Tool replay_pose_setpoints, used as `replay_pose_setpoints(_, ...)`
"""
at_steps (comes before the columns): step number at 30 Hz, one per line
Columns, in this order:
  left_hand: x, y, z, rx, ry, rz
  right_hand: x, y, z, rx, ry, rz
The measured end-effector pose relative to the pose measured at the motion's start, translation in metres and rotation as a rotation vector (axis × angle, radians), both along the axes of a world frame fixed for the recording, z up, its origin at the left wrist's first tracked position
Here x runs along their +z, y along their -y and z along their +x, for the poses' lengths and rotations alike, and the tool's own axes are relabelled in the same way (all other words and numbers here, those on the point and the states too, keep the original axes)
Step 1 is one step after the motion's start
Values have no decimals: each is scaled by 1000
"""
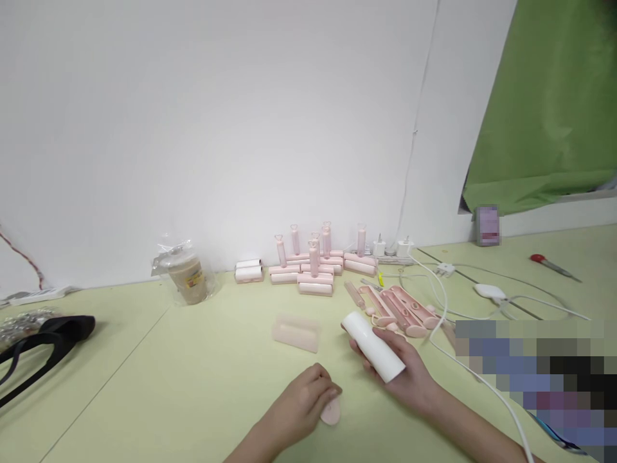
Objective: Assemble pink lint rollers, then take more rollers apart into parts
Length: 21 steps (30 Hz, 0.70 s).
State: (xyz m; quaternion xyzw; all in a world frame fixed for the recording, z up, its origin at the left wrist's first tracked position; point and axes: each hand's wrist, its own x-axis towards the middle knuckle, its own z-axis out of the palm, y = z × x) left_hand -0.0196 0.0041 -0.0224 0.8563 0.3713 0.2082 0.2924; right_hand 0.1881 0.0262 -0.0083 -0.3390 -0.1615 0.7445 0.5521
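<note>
My right hand [409,366] is closed around a white sticky-paper roll [373,347], held tilted above the table. Close by on the left, my left hand [311,392] pinches a small pale pink end piece [330,411] with a rounded edge, low over the table. Part of that piece is hidden under the fingers. Beyond my hands lies a translucent pink cover [296,333]. Pink lint roller frames [405,308] and loose parts lie to the right, just past the white roll.
Several pink lint rollers [315,283] stand along the wall, with two white rolls in pink holders [249,272] beside them. A bagged drink cup [190,276] stands at left, near a black strap [53,341]. White cables [446,302] cross the right side, near red-handled scissors [554,265].
</note>
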Motion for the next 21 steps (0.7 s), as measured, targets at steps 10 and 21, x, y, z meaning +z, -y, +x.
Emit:
replay_pose_setpoints(10, -1, -9, -7, 111, 231, -239, -5, 11, -7, 165, 99, 43)
replay_pose_setpoints(21, 10, 6, 20, 493, 770, -403, -10, 30, -30, 464, 217, 300)
